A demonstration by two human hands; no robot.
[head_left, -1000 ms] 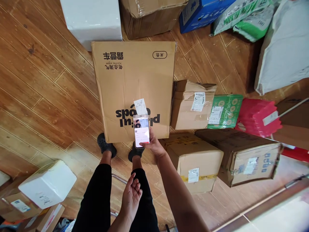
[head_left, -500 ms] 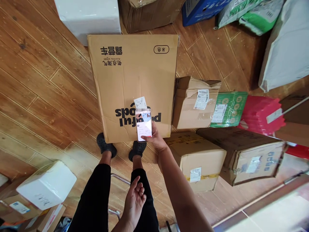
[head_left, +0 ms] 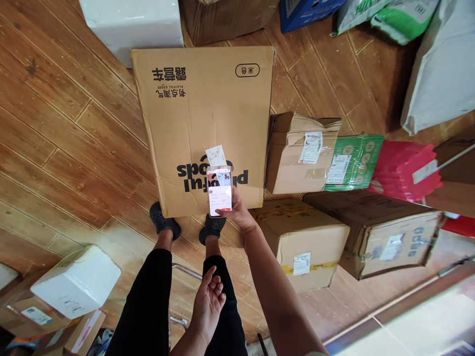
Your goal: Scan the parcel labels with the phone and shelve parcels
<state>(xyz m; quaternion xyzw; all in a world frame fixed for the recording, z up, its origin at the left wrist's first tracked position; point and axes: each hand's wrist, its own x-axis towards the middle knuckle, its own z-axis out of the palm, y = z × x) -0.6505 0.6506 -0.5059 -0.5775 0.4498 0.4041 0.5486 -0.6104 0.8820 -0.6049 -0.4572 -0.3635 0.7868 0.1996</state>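
Note:
My right hand (head_left: 239, 210) grips a smartphone (head_left: 219, 193), its thumb resting near the bottom of the lit screen. Beneath the phone lies a large flat cardboard box (head_left: 208, 118) with black print, and the phone hides part of its lettering. A white shipping label (head_left: 215, 155) on the box shows just beyond the phone's top edge. Lower down, in front of my leg, my left hand (head_left: 210, 299) is palm up and holds nothing; its index finger is extended and the others are loosely curled.
Right of the large box stand a brown carton (head_left: 306, 153), a green box (head_left: 354, 163), a pink package (head_left: 404, 170) and two larger cartons. White boxes stand at upper left (head_left: 135, 24) and lower left (head_left: 76, 282). My shoes (head_left: 163, 221) are at the large box's near edge.
The view has shifted slightly. My right thumb has moved a little left on the phone, uncovering more of a red patch at the screen's bottom. Both hands otherwise stay nearly in place.

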